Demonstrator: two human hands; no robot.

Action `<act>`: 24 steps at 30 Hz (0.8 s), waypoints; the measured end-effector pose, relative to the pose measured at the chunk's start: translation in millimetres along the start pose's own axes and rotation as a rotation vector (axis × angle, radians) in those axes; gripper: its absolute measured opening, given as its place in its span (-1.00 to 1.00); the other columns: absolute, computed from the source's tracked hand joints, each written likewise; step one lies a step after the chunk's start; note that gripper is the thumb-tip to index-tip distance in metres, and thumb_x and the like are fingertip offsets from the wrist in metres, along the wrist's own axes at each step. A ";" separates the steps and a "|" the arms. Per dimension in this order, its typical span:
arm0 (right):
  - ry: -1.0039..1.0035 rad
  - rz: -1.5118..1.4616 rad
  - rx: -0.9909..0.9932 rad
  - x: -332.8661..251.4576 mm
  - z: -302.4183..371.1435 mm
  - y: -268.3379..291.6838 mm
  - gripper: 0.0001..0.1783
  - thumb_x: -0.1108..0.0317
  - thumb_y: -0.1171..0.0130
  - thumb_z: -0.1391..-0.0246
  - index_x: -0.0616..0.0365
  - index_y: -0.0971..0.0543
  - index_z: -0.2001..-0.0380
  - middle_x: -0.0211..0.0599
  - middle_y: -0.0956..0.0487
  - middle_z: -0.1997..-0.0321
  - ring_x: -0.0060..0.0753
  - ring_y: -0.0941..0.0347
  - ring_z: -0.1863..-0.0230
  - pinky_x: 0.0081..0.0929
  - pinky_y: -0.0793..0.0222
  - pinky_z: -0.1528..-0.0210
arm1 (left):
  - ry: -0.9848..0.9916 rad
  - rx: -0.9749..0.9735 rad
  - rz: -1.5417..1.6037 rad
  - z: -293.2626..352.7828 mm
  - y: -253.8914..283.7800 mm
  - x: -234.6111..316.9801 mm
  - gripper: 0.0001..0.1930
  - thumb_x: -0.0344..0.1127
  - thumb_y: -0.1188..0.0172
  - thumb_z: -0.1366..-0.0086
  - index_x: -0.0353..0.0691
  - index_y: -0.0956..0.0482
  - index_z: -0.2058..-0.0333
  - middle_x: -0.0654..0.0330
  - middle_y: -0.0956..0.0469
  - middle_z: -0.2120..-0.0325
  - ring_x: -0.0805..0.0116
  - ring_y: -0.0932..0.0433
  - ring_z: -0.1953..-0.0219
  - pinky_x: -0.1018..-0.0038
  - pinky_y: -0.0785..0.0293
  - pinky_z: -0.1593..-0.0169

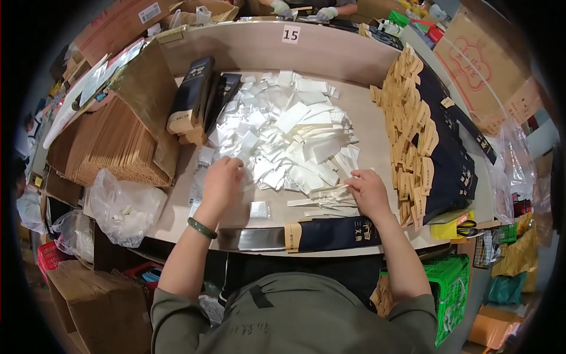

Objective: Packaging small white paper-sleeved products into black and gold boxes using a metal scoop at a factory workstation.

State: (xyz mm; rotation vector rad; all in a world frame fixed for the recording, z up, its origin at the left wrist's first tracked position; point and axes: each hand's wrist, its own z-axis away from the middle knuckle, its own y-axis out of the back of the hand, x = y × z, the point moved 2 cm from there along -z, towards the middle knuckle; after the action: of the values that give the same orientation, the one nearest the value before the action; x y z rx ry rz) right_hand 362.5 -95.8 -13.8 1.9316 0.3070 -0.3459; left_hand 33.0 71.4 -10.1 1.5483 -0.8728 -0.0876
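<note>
My left hand [223, 184], a green bangle at its wrist, is at the left edge of a heap of small white packets [250, 144]. Its fingers are curled together, and what they hold, if anything, is hidden. At the heap's lower right, my right hand [369, 193] pinches the end of a thin white strip [330, 190]. More cream-white strips [324, 207] lie loosely below it. One square clear packet [259, 209] lies apart between my hands. Along the near edge lies a flat dark blue pouch [333, 235] with a tan band, beside a shiny dark metal strip [250, 239].
Dark blue tan-ended pouches [439, 153] are stacked in overlapping rows at right; more pouches [193, 94] stand at left. A cardboard box [138, 94] of brown sheets and a plastic bag [127, 209] flank my left arm. Black scissors [467, 228] lie at right. Beyond the partition [236, 50], another person's gloved hands [327, 13] work.
</note>
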 end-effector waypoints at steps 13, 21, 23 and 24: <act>-0.172 0.203 -0.453 -30.5 -63.3 -34.4 -0.76 0.22 -0.21 -0.02 0.20 -0.58 0.40 -0.03 -0.59 0.33 0.11 -0.50 0.19 -0.06 -0.39 0.15 | 0.038 0.362 -0.022 -21.9 27.7 18.3 -0.94 -0.34 -0.17 -0.30 -0.17 -0.53 0.30 0.11 -0.57 0.39 -0.01 -0.55 0.33 0.20 -0.45 0.31; -0.305 -0.378 -0.338 -32.1 -60.0 -6.7 -0.84 0.36 -0.23 0.00 0.25 -0.56 0.41 -0.22 -0.50 0.57 -0.44 -0.37 0.52 -0.47 -0.34 0.39 | -0.329 -0.218 0.101 100.1 8.0 44.7 -0.92 -0.41 -0.17 -0.17 -0.11 -0.50 0.34 0.18 -0.49 0.40 0.06 -0.51 0.29 0.19 -0.43 0.27; -0.293 -0.433 -0.374 -60.0 -68.0 -2.0 -0.80 0.32 -0.24 0.00 0.27 -0.53 0.43 -0.27 -0.43 0.58 -0.54 -0.29 0.51 -0.52 -0.30 0.40 | -0.299 -0.023 0.044 112.5 0.3 43.5 -0.82 -0.37 -0.30 -0.09 -0.11 -0.55 0.29 0.20 -0.53 0.33 0.09 -0.53 0.21 0.21 -0.46 0.21; -0.205 -0.413 -0.351 -84.4 -72.6 4.8 -0.80 0.33 -0.23 -0.01 0.26 -0.53 0.44 -0.24 -0.45 0.57 -0.49 -0.33 0.51 -0.49 -0.31 0.40 | -0.286 -0.035 0.038 112.6 6.7 41.1 -0.82 -0.37 -0.30 -0.09 -0.11 -0.55 0.29 0.20 -0.53 0.33 0.09 -0.53 0.21 0.21 -0.46 0.21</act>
State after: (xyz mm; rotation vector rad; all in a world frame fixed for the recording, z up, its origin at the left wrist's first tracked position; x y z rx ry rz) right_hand 293.3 -34.6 48.5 1.4672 0.5911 -0.7065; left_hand -1.0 -43.7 -9.6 1.5077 -1.1184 -0.3012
